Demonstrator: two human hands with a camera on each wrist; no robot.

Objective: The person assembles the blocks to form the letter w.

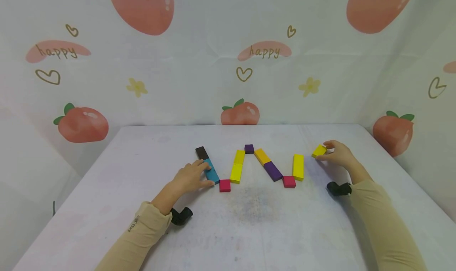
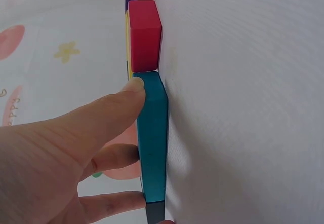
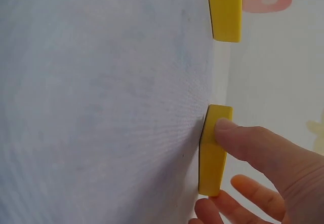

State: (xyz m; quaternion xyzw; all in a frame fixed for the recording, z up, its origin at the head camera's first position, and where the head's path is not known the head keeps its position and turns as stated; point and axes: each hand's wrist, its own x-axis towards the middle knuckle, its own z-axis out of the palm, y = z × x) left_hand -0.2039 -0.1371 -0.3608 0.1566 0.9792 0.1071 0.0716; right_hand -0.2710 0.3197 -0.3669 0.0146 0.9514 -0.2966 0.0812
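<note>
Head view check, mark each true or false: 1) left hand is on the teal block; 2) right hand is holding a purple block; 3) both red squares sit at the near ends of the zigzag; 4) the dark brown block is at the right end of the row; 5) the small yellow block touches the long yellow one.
1) True: the left hand rests its fingers on the teal block.
2) False: the right hand pinches a small yellow block.
3) True: the red squares lie nearest the person.
4) False: the dark brown block is at the left end.
5) False: a gap separates it from the long yellow block.
</note>
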